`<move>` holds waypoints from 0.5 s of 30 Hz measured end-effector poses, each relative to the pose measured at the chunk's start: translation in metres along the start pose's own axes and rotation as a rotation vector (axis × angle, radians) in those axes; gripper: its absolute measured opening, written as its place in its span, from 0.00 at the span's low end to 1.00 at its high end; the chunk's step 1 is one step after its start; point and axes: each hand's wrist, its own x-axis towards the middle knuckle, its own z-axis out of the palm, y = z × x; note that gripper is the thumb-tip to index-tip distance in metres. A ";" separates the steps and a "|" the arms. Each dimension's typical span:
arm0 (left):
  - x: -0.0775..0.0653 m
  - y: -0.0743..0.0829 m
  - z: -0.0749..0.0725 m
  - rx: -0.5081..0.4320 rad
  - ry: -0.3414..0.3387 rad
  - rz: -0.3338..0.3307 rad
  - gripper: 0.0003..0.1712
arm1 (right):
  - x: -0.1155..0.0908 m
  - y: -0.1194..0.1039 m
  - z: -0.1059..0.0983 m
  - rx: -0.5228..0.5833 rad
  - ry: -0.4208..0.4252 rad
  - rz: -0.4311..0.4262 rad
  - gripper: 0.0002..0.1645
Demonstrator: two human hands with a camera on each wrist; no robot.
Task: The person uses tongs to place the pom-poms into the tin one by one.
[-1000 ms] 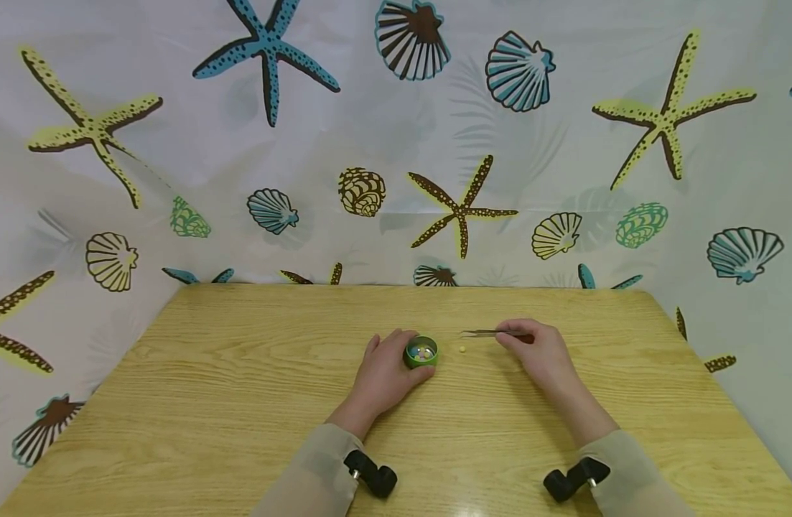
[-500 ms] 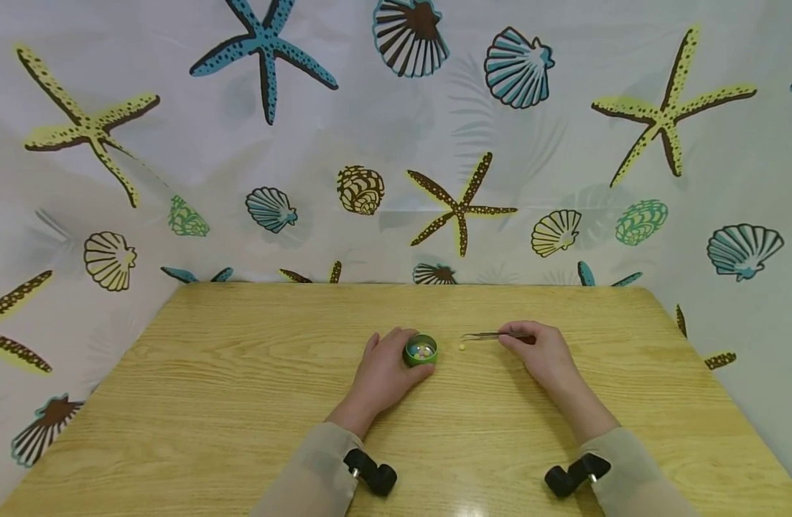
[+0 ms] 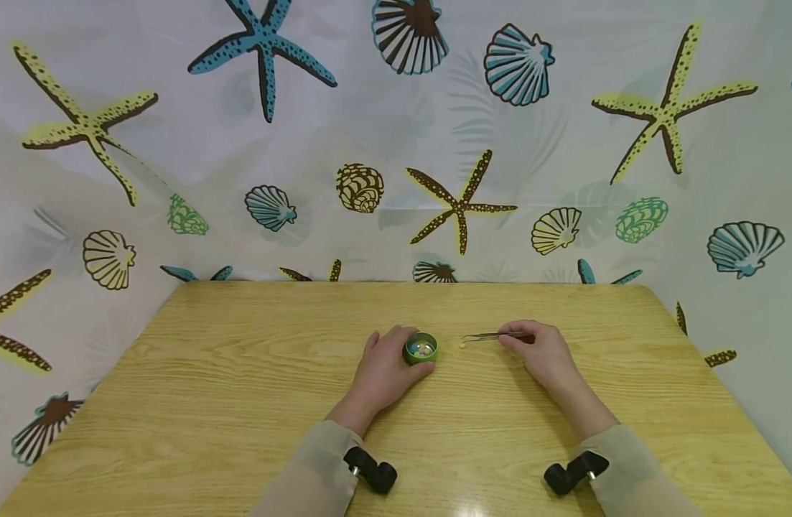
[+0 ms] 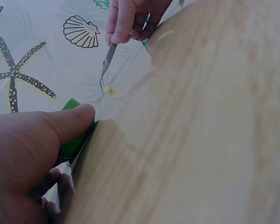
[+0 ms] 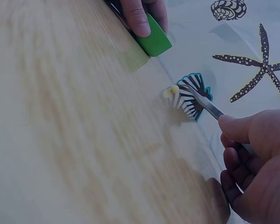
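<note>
My left hand (image 3: 384,366) grips a small round green tin (image 3: 421,360) from its left side, thumb on the near wall. Several pastel beads (image 3: 423,350) lie at the bottom of the tin. To the right, my right hand (image 3: 543,352) pinches metal tweezers (image 3: 489,335) between thumb and fingers, their bent tips pointing left. A single yellow bead (image 3: 462,345) sits on the table between tin and hand. In the right wrist view the tips of the tweezers (image 5: 203,101) are right at the yellow bead (image 5: 175,88).
The wooden table (image 3: 240,373) runs back to a white cloth (image 3: 370,244) printed with starfish and shells, which also hangs at both sides. Black wrist mounts (image 3: 376,474) are strapped over both sleeves.
The tweezer tips have come down from above the yellow bead to right at it. My left hand stays on the tin. The head view has tilted slightly.
</note>
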 end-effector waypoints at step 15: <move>0.000 0.001 0.000 -0.001 0.007 0.009 0.37 | 0.002 0.004 0.002 -0.043 -0.001 -0.022 0.11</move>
